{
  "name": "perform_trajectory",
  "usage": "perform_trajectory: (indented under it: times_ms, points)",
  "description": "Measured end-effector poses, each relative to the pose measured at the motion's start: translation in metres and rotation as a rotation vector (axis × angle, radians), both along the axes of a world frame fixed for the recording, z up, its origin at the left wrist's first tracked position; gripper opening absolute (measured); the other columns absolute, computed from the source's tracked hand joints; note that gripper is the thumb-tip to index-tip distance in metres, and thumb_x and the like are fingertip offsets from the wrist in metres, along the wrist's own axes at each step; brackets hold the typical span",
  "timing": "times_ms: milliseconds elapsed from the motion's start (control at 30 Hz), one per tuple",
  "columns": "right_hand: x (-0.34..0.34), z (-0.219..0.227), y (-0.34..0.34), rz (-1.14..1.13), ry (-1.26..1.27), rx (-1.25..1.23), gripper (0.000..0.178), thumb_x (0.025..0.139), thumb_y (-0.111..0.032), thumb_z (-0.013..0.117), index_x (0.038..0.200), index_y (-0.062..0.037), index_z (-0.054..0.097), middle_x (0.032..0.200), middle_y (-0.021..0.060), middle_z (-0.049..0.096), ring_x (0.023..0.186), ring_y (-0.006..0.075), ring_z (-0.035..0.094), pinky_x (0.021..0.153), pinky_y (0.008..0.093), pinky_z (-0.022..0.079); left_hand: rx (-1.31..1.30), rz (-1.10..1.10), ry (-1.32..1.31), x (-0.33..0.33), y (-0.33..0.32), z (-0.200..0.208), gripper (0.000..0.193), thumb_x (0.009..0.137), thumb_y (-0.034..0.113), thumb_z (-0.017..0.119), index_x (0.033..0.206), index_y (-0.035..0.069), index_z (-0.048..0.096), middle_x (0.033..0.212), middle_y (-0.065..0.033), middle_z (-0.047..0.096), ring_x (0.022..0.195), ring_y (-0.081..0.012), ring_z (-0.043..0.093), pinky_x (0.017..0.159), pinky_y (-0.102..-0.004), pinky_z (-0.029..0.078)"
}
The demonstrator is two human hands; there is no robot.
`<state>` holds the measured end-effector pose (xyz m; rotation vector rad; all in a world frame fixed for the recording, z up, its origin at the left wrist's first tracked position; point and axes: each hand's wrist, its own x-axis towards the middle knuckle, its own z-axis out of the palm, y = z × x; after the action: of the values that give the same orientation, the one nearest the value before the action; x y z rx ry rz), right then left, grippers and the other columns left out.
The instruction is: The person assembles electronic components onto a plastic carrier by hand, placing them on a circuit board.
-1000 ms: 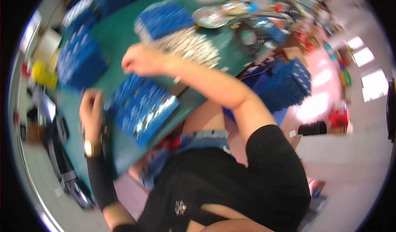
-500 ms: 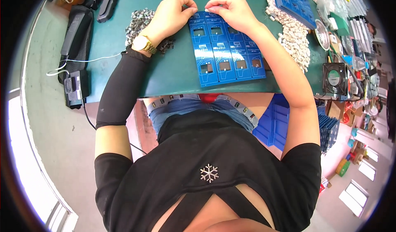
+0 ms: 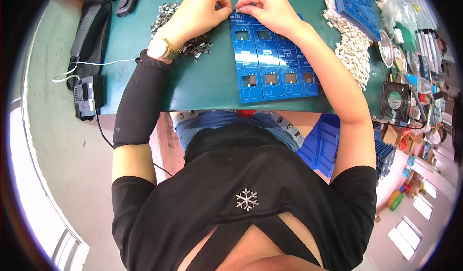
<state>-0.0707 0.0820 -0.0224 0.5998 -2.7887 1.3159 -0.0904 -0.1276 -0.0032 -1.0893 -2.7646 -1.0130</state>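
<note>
A blue circuit board panel [image 3: 248, 61] with rows of square cutouts lies flat on the green table, its lower edge close to the table's front. At the panel's far left corner, my right hand [image 3: 274, 13] pinches a small white part [image 3: 237, 11], mostly covered by the fingertips. My left hand [image 3: 205, 14] comes in from the other side, thumb and index finger closed together just beside that corner. Whether anything is between those left fingers is hidden. Under and beside my left wrist is a heap of small black-and-silver pinned components [image 3: 197, 47].
White connectors [image 3: 354, 54] are heaped right of my right forearm, beside a stack of blue panels [image 3: 356, 10]. A black fan [image 3: 396, 100] sits at the table's right edge. On the left are a black case [image 3: 91, 30] and a cabled grey box [image 3: 88, 96].
The view has shifted, so the table's contents appear farther right. Relative to the panel, both hands have moved left, to its far left corner. Both sets of fingers stay pinched.
</note>
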Motion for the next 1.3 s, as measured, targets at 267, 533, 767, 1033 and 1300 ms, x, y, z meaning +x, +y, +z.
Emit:
perform_trajectory:
  times_ms: [267, 533, 767, 1033, 1300]
  points:
    - [0.001, 0.0, 0.002, 0.013, -0.013, -0.001, 0.014, 0.088, -0.008, 0.064, 0.1, -0.0015, 0.07, 0.092, 0.0061, 0.067, 0.084, 0.0131, 0.064, 0.077, 0.026, 0.052, 0.039, -0.047, 0.112, 0.001, 0.0, -0.007, 0.016, 0.083, 0.016, 0.065, 0.091, 0.002, 0.067, 0.083, -0.0131, 0.065, 0.07, -0.0228, 0.063, 0.067, -0.0328, 0.051]
    - [0.005, 0.013, -0.008, 0.061, 0.177, 0.057, 0.011, 0.08, -0.007, 0.064, 0.087, -0.0028, 0.07, 0.083, 0.0153, 0.067, 0.079, 0.0312, 0.065, 0.073, 0.0362, 0.051, 0.077, -0.071, 0.101, 0.008, 0.0, 0.01, 0.011, 0.079, 0.008, 0.065, 0.084, -0.001, 0.065, 0.08, -0.0186, 0.064, 0.077, -0.0339, 0.062, 0.071, -0.039, 0.05]
    - [-0.003, 0.024, -0.014, 0.082, 0.176, 0.2, 0.007, 0.077, -0.006, 0.066, 0.081, -0.0013, 0.069, 0.079, 0.0147, 0.067, 0.075, 0.0278, 0.065, 0.07, 0.0344, 0.051, 0.084, -0.022, -0.1, 0.007, 0.0, 0.016, 0.014, 0.081, 0.011, 0.065, 0.087, -0.002, 0.066, 0.08, -0.0165, 0.062, 0.077, -0.0299, 0.061, 0.07, -0.0367, 0.049]
    - [0.007, 0.034, -0.005, 0.007, -0.211, 0.065, 0.012, 0.078, -0.004, 0.068, 0.089, 0.0018, 0.067, 0.078, 0.012, 0.068, 0.07, 0.0181, 0.063, 0.066, 0.0304, 0.05, 0.036, -0.059, -0.007, 0.002, -0.003, -0.012, 0.017, 0.085, 0.018, 0.066, 0.094, 0.003, 0.067, 0.082, -0.0111, 0.067, 0.072, -0.0201, 0.064, 0.068, -0.0302, 0.051]
    - [0.06, 0.032, 0.121, -0.522, 0.119, 0.442, 0.019, 0.084, -0.018, 0.067, 0.097, -0.005, 0.071, 0.088, 0.0125, 0.068, 0.083, 0.0238, 0.066, 0.074, 0.0329, 0.052, -0.03, -0.044, 0.033, 0.001, 0.007, -0.007, 0.018, 0.087, 0.018, 0.064, 0.094, 0.001, 0.068, 0.081, -0.0098, 0.069, 0.073, -0.0184, 0.066, 0.072, -0.0282, 0.052]
